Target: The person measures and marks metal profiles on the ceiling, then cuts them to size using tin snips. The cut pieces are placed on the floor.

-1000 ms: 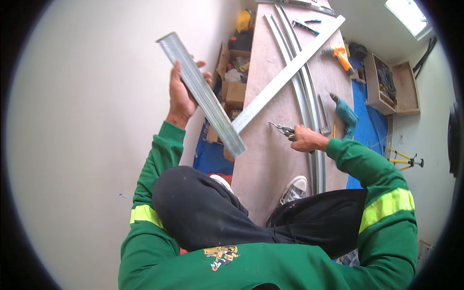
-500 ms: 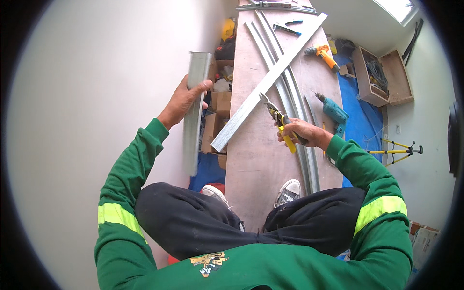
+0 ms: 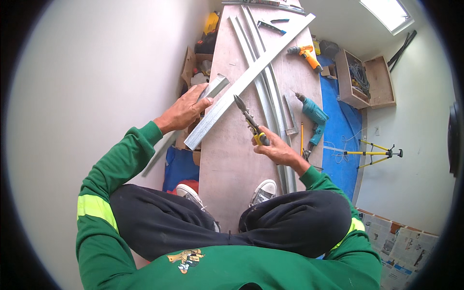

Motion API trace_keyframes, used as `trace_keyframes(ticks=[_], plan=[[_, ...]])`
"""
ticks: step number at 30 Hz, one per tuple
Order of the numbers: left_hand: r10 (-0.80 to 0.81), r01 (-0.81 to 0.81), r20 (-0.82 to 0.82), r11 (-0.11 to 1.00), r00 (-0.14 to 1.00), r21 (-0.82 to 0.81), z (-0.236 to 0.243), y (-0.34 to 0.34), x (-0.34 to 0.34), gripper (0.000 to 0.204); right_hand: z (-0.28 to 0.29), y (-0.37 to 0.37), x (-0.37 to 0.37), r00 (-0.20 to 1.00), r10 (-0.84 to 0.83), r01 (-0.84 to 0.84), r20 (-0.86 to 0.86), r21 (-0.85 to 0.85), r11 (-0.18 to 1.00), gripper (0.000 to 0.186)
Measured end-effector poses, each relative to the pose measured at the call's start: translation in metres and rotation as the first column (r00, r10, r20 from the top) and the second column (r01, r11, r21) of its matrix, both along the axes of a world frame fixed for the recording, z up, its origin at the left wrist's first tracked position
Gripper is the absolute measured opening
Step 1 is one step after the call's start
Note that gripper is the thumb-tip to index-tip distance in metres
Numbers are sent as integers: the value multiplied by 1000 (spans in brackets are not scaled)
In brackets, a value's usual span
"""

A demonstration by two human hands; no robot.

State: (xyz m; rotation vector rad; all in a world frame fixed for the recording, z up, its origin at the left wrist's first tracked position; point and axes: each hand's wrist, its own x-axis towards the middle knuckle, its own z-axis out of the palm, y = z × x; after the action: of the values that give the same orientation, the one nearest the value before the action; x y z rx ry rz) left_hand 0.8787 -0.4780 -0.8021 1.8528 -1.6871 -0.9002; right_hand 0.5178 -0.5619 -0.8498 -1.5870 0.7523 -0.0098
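Note:
A metal channel (image 3: pixel 213 88) is gripped by my left hand (image 3: pixel 187 107) beside the table's left edge; it slants, its far end up to the right and its other end down by the wall. My right hand (image 3: pixel 277 147) is closed round the yellow-and-black handles of tin snips (image 3: pixel 247 119), whose blades point up and left. Just beyond the blades, a long loose metal profile (image 3: pixel 263 61) lies diagonally over two more long channels (image 3: pixel 273 96). The left palm and the inner side of the channel are hidden.
The long plywood table (image 3: pixel 222 166) bears an orange drill (image 3: pixel 306 55), a teal corded drill (image 3: pixel 315 117), a square (image 3: pixel 291 118), a pencil (image 3: pixel 302 137) and a black-and-blue tool (image 3: pixel 271 26). To the right stand an open wooden box (image 3: pixel 353 84) and a yellow tripod (image 3: pixel 374 153). Cardboard boxes (image 3: pixel 189 65) line the left.
My left hand has tilted the channel from nearly upright to a slant, bringing its far end toward the table. The snips have turned, and the whole view has shifted slightly.

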Motion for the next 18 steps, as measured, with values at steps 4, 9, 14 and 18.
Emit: trace_keyframes(ticks=[4, 9, 14, 18], plan=[[-48, 34, -114, 992, 992, -123, -3, -2, -10, 84, -14, 18, 4, 999, -1, 2, 35, -18, 1000, 66], [3, -2, 17, 999, 1000, -48, 16, -3, -28, 94, -16, 22, 9, 997, 32, -24, 70, -110, 994, 82], [9, -8, 24, 1000, 1000, -28, 25, 0, -38, 88, -12, 26, 10, 996, -1, 13, 94, -129, 992, 84], [50, -48, 18, 996, 999, -72, 21, -3, -39, 82, -10, 25, 11, 995, -16, 27, 100, -109, 994, 86]])
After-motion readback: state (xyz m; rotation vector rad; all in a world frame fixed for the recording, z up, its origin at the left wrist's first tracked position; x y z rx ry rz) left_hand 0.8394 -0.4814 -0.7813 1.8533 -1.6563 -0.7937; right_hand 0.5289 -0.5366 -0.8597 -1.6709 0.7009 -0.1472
